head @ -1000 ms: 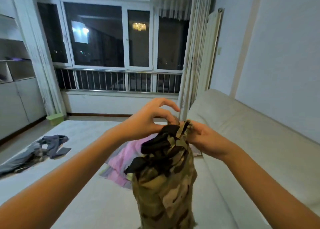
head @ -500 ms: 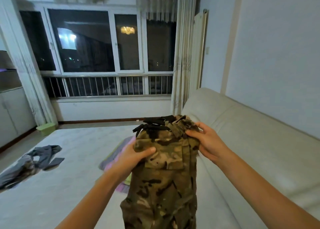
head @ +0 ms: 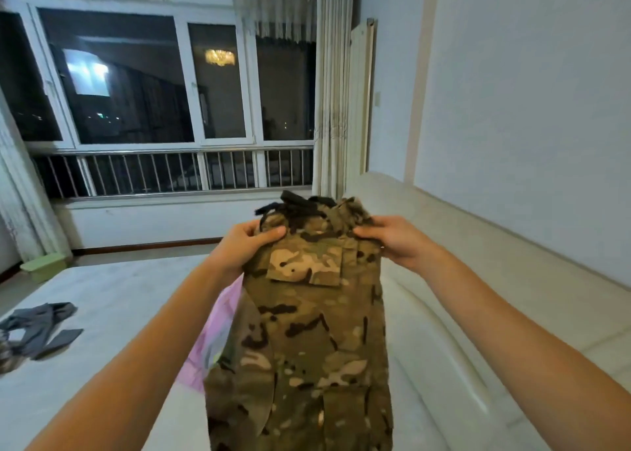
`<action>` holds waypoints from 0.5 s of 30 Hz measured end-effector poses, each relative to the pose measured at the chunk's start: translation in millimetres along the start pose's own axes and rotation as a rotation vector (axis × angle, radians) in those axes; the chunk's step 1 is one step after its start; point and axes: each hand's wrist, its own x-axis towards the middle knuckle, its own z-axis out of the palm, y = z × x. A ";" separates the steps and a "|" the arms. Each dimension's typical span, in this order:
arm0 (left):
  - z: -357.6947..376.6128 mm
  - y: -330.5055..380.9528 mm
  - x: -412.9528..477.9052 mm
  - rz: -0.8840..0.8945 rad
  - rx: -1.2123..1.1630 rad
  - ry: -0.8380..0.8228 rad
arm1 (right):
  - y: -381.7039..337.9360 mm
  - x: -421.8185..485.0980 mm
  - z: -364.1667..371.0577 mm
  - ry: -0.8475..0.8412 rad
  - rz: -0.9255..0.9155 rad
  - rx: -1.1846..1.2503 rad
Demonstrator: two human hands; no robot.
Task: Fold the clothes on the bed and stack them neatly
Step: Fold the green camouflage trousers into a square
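Camo trousers (head: 307, 331) are the item being worked on: held up in the air, waistband end w/ black straps at top, legs hanging down & out of frame, so can't tell if the hems touch the bed (head: 112, 297) below. Left hand (head: 246, 246) pinches the top-left corner, thumb on the front of the cloth, fingers curled behind. Right hand (head: 392, 242) pinches the top-right corner the same way. Trousers look doubled lengthwise, one leg over the other, pocket flap facing the camera, but that's my read, not certain. No cross-fold shows, so this item is prob. halfway at best. Just left of the trousers & partly hidden behind them, a pink garment (head: 218, 321) lies loose on the bed, unfolded as far as I can see. Well to the left of the trousers, a grey garment (head: 41, 327) lies crumpled, a strip sticking out. There's a patterned bit at the frame edge beyond it, too cut off to ID. No neat stack visible anywhere. Judgement: task is early. Approx. 3 items left to fold, incl. finishing this one, then stacking.
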 end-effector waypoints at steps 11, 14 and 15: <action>-17.0 27.0 49.7 0.236 0.121 0.280 | -25.3 57.6 16.6 0.228 -0.313 -0.281; -18.0 30.9 28.0 0.327 0.159 0.269 | -24.9 35.2 15.2 0.202 -0.398 -0.280; -16.0 21.6 16.3 0.348 0.161 0.253 | -15.9 25.4 14.8 0.199 -0.414 -0.289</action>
